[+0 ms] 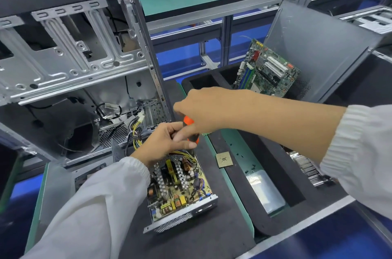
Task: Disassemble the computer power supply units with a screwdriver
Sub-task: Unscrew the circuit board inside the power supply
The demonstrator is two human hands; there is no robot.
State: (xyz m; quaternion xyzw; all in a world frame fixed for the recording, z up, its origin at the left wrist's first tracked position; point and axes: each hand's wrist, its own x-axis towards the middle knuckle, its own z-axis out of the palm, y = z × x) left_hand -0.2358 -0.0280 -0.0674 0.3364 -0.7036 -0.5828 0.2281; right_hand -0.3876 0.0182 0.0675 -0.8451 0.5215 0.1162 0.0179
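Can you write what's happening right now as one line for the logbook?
step: unscrewing | right hand: grips screwdriver from above | left hand: steadies its shaft | power supply: cover off, board exposed | nearby: CPU chip

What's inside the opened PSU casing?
The PSU casing holds a circuit board with coils, capacitors, heatsinks. Its far end lies hidden under the left hand and screwdriver.

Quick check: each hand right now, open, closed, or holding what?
Left hand: pinching the lower part of the screwdriver.
Right hand: gripping the screwdriver's orange handle from above.
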